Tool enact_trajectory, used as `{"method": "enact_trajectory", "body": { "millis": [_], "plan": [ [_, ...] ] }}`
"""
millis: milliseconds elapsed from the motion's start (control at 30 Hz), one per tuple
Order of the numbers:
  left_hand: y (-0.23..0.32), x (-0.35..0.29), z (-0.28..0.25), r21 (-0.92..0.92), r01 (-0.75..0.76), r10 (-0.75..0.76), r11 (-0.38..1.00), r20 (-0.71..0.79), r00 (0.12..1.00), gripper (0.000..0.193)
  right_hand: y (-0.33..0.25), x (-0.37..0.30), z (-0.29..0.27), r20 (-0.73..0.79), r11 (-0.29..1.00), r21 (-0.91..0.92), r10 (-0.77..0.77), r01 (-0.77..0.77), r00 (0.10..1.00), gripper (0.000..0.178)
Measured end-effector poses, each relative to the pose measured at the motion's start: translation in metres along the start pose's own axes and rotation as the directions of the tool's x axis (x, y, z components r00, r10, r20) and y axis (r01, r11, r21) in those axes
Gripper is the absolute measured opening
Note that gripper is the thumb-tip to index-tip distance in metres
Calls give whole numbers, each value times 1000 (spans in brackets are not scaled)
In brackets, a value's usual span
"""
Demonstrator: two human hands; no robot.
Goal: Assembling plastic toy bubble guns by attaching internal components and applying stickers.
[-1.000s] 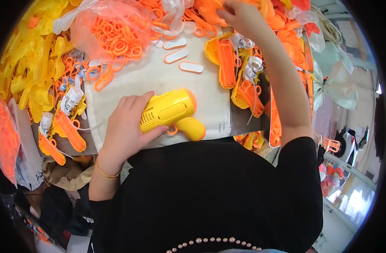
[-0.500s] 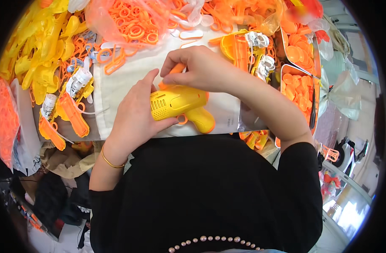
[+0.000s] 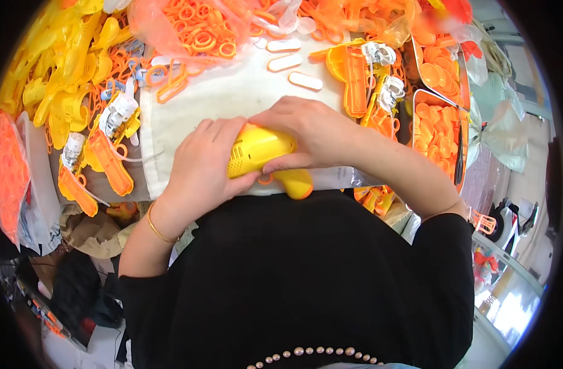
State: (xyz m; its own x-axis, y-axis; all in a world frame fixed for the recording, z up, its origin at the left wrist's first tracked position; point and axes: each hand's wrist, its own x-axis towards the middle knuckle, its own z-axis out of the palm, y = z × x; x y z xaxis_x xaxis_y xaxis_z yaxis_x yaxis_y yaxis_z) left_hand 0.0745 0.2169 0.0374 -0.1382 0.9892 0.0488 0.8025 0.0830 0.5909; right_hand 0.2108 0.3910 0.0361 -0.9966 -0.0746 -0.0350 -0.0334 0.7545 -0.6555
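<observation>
A yellow toy gun [image 3: 260,149] is held in both hands above the pale cloth, close to the table's front edge. My left hand [image 3: 209,157] wraps its vented end, thumb along the near side. My right hand [image 3: 303,132] grips the body from above and behind, with its thumb pressed on the near side. The toy's rounded handle [image 3: 295,183] points down toward me, and an orange trigger ring [image 3: 266,179] shows below the body. Fingers hide the toy's far side.
Flat oval pieces with orange rims [image 3: 305,80] lie on the cloth [image 3: 232,89]. Open half shells with white mechanisms sit left [image 3: 112,144] and right [image 3: 355,80]. Yellow parts [image 3: 60,80] heap at far left, a bag of orange rings [image 3: 198,31] behind, and orange discs fill trays [image 3: 415,138] at right.
My right hand has gone from pinching an orange piece on the toy's top to gripping the toy's body. That orange piece is now out of sight. More oval pieces show on the cloth.
</observation>
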Motion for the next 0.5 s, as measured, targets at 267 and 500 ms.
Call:
{"method": "enact_trajectory", "body": {
  "millis": [267, 500],
  "plan": [
    [-1, 2, -11, -77, -35, 25, 996, -138, 990, 65, 39, -4, -28, -182, 798, -432, 379, -421, 907, 20],
    [-6, 62, -19, -61, -257, 236, 965, -239, 942, 29, 27, -3, -41, -223, 898, -287, 275, -333, 935, 11]
  ]
}}
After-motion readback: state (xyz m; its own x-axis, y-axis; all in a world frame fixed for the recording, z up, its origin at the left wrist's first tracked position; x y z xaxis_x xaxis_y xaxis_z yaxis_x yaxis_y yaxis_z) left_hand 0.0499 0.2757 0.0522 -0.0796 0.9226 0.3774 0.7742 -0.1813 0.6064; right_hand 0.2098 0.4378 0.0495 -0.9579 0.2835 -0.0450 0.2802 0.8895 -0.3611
